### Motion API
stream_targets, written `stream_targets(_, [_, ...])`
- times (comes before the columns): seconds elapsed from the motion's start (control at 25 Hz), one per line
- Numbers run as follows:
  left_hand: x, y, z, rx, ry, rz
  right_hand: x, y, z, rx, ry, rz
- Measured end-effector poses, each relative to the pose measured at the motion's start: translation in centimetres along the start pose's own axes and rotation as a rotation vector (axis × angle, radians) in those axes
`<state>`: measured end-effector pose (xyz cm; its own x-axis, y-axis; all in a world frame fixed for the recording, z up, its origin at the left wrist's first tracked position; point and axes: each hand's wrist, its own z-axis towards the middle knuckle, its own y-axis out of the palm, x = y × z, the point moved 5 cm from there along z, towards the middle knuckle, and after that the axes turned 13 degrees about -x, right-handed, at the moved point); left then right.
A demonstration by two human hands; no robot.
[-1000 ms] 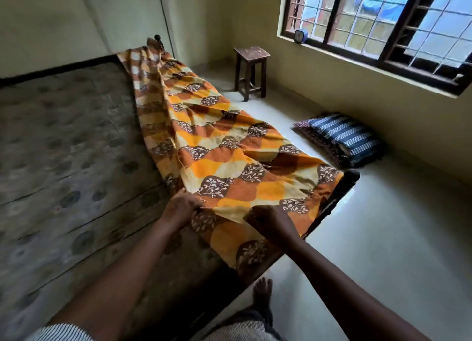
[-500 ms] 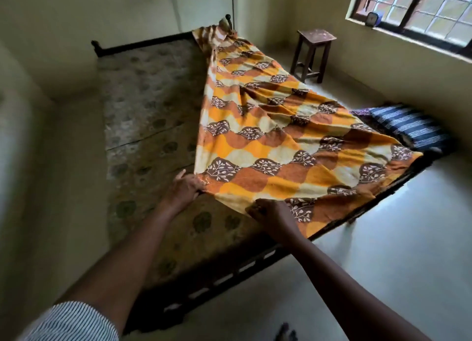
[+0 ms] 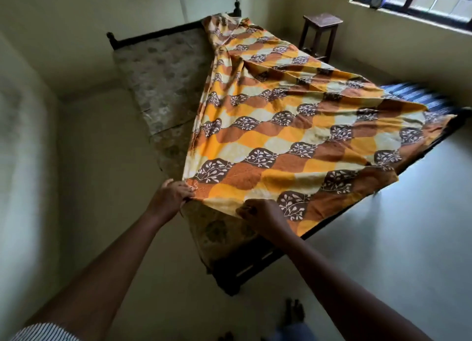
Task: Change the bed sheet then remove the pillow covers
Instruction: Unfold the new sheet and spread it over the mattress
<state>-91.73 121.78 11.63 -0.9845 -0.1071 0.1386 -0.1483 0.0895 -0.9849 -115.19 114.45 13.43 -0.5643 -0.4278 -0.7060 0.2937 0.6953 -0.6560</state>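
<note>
An orange, yellow and brown leaf-patterned bed sheet [image 3: 293, 126] lies partly spread over the right side of the bed, bunched at the far headboard end. The grey floral mattress [image 3: 166, 85] shows bare on the left. My left hand [image 3: 171, 196] grips the sheet's near left corner. Along the near edge, my right hand [image 3: 260, 213] pinches the same sheet. A blue striped pillow [image 3: 419, 97] lies on the floor beyond the bed's right side, partly hidden by the sheet.
The dark wooden bed frame [image 3: 245, 269] stands near the left wall. A small wooden stool [image 3: 320, 32] stands at the far right under a barred window [image 3: 421, 0]. Bare floor stretches to the right. My feet [image 3: 293, 312] are at the bed's foot.
The sheet has been pulled wider across the mattress toward the left and the foot end. My hands have moved apart along its near edge. I have stepped back.
</note>
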Motion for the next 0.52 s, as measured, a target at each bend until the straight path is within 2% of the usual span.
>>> stream_targets(0.16, [-2.1, 0.5, -2.8, 0.018, 0.045, 0.021, -2.3, 4.2, -0.3, 0.003, 0.034, 0.004])
stream_targets(0.28, [-2.0, 1.4, -1.6, -0.006, 0.108, 0.077, -1.5, 5.0, -0.3, 0.020, 0.090, -0.056])
stream_targets(0.32, [-2.1, 2.0, -0.9, -0.038, 0.149, 0.084, -0.8, 5.0, -0.1, 0.035, 0.110, -0.052])
stream_targets(0.52, [-2.0, 3.2, 3.1, 0.050, 0.499, 0.156, 1.6, 4.4, 1.6, 0.133, 0.214, 0.027])
